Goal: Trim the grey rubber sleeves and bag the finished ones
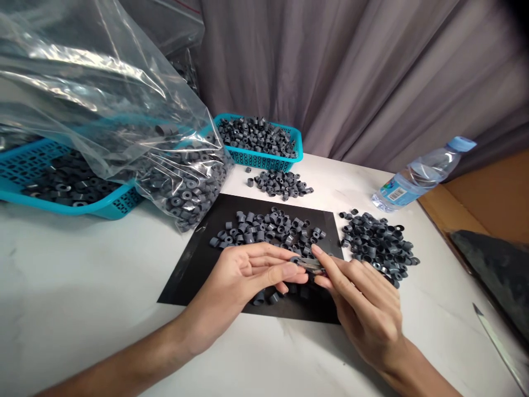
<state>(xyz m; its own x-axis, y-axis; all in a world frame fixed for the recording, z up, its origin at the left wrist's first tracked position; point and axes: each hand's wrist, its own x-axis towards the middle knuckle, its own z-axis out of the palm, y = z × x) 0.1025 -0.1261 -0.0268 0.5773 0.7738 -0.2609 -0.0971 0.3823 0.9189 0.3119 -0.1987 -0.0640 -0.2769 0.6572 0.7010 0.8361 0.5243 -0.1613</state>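
My left hand [248, 273] and my right hand [363, 300] meet over the near part of a black mat [194, 264]. The left thumb and fingers pinch a small grey ring [294, 259]. Against that ring the right hand's fingers hold a thin metal blade [311, 264]. A loose heap of grey rings [268, 226] lies on the mat just beyond both hands, and a few rings lie under my left palm.
More grey rings sit in a pile at the right [378, 242] and a small pile farther back [283, 183]. Two teal baskets [264, 160] [103, 207] and a clear plastic bag [103, 110] hold rings. A water bottle [421, 173] lies right; a knife tip [494, 342] shows near the corner.
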